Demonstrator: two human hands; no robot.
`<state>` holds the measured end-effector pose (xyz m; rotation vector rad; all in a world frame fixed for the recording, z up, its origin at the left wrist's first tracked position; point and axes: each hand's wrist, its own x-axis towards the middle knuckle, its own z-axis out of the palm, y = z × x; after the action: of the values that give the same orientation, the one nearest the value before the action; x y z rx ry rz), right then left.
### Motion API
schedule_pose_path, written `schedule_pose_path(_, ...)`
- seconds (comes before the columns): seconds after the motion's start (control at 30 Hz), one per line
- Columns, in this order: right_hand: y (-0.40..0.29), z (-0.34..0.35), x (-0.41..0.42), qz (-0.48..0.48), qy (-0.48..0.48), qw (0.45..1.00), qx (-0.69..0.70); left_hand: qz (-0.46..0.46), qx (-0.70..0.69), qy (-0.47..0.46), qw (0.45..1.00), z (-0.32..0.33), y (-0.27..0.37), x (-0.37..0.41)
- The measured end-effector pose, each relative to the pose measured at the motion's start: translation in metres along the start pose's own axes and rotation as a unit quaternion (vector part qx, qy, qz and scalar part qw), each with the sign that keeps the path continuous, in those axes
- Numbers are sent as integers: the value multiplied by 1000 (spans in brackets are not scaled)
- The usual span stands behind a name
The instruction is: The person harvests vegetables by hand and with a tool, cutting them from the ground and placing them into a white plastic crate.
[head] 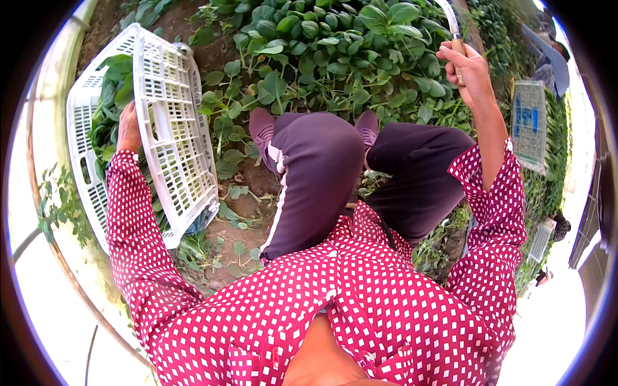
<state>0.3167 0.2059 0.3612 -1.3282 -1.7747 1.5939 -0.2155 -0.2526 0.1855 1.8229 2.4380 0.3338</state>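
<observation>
My left hand (128,129) reaches inside a white plastic crate (176,130) at the left, against the leafy greens (104,116) in it. The crate's slatted wall hides part of the hand, so its grip cannot be made out. At the upper right my right hand (466,72) is closed around the wooden handle (457,60) of a sickle-like tool. Its curved metal blade (449,17) points up and runs out of the picture. Growing leafy greens (333,53) fill the ground in front of my shoes.
Bare soil with small weeds (241,193) lies between the crate and my leg. At the right stand another crate (529,123) and, farther back, a small pale crate (541,240). Another person (555,62) is at the upper right. Poles curve along the left edge.
</observation>
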Motion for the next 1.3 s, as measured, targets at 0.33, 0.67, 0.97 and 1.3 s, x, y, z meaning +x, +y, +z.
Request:
schedule_pose_path(0.33, 235, -145, -42, 171, 342, 879, 286, -102, -189, -2, 977, -17, 101, 130)
schedule_pose_path(0.67, 374, -106, -42, 301, 247, 883, 261, 310, -138, -373, 864, 84, 513, 296)
schedule_pose_path(0.97, 410, -91, 35, 213, 165, 958, -98, 313, -71, -370, 871, 256, 674, 330)
schedule_pose_path(1.3, 421, -142, 60, 274, 402, 800, 351, 287, -130, -290, 904, 317, 690, 369)
